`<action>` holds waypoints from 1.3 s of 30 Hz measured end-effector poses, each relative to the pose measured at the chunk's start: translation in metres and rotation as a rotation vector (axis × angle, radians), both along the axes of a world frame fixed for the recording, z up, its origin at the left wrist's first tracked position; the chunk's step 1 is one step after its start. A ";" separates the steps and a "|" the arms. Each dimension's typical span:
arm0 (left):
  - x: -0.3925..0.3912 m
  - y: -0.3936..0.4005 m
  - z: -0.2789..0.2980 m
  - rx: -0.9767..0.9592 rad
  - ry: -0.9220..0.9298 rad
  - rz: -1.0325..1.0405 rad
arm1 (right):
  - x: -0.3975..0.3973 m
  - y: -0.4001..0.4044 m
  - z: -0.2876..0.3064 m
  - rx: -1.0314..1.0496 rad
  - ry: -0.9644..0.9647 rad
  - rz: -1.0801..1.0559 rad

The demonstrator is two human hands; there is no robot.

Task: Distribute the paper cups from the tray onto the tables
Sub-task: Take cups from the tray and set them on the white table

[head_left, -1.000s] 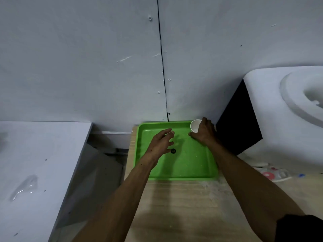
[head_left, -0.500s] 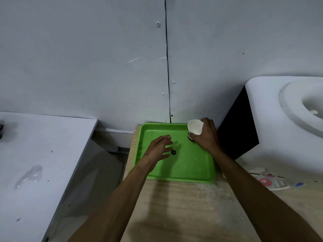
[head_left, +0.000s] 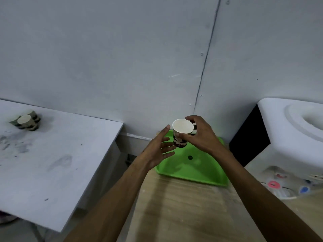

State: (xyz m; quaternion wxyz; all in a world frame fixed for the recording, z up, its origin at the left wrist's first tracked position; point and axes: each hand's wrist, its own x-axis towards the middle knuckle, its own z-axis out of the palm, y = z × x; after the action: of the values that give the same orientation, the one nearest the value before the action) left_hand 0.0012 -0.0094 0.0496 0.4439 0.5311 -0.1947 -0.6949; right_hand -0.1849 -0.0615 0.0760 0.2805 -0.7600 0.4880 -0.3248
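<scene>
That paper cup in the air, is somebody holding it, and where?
Yes. The right hand grips the paper cup around its side wall, just under the rim. The left hand is open beside it, holding nothing.

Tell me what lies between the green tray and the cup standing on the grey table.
In the head view: the open left hand, the gap between the tables, then bare smudged top of the grey table up to the cup. Tray.
</scene>
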 end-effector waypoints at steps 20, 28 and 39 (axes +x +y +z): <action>0.310 0.320 0.069 -0.161 -0.093 0.427 | 0.341 0.245 0.061 0.113 -0.131 0.563; 0.412 0.389 0.060 -0.124 -0.125 0.649 | 0.468 0.290 0.056 0.172 -0.105 0.761; 0.584 0.380 0.042 -0.064 -0.203 0.633 | 0.648 0.276 0.029 0.220 -0.129 0.788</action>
State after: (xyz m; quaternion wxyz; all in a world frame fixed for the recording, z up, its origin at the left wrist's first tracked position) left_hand 0.5856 0.3703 0.0913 0.6325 0.6176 -0.0853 -0.4595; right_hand 0.4636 0.2148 0.1051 0.4929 -0.8322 0.1731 -0.1857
